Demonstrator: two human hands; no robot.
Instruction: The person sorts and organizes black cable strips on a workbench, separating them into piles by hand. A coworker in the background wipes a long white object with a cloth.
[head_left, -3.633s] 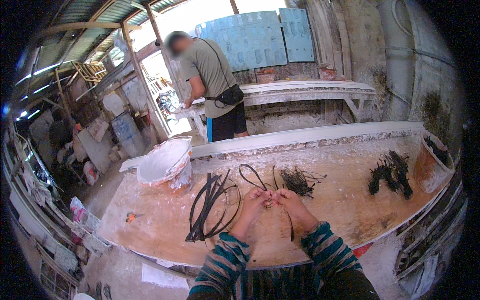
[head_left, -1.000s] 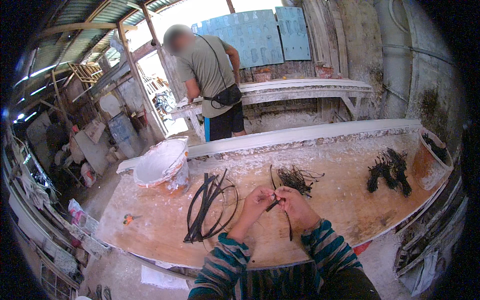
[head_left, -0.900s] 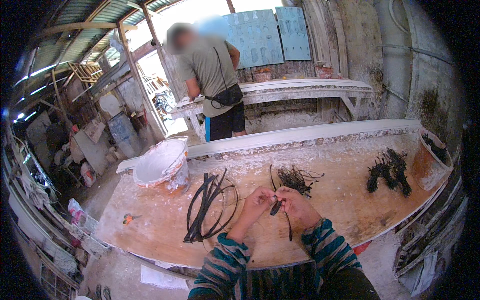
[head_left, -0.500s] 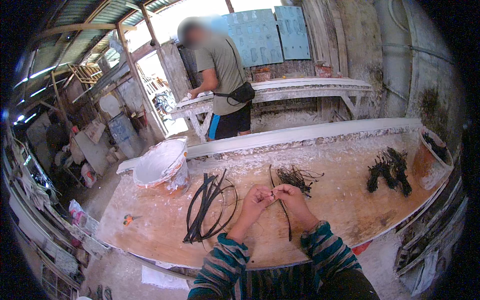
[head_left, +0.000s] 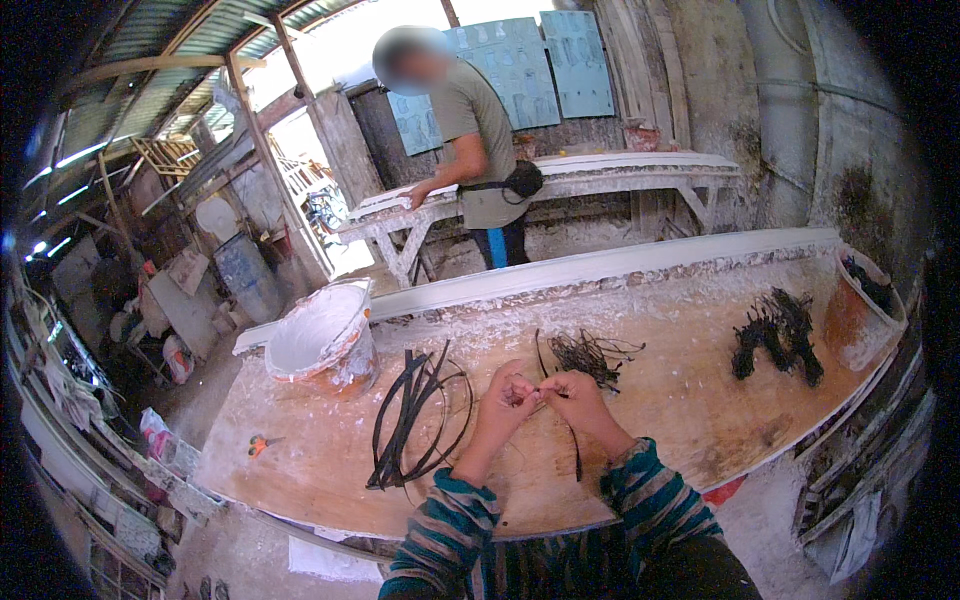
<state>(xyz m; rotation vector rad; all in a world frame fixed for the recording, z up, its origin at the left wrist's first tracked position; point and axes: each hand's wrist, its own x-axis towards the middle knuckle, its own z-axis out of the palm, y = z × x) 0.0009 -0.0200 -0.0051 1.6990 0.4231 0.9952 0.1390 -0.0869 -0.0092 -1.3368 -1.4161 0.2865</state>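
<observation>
Head view: left hand (head_left: pixel 508 394) and right hand (head_left: pixel 572 392) both pinch a thin black strip (head_left: pixel 574 440); its long axis runs near-to-far over the tabletop (head_left: pixel 700 400).

Thin black strip (head_left: pixel 572 432) pinched between left hand (head_left: pixel 507 393) and right hand (head_left: pixel 573 391), upper end curving above fingers, lower end trailing down onto tabletop (head_left: pixel 700 410). Strip dark, narrow, flexible, slightly bowed, just beside small tangle of black strips (head_left: pixel 592 355).
</observation>
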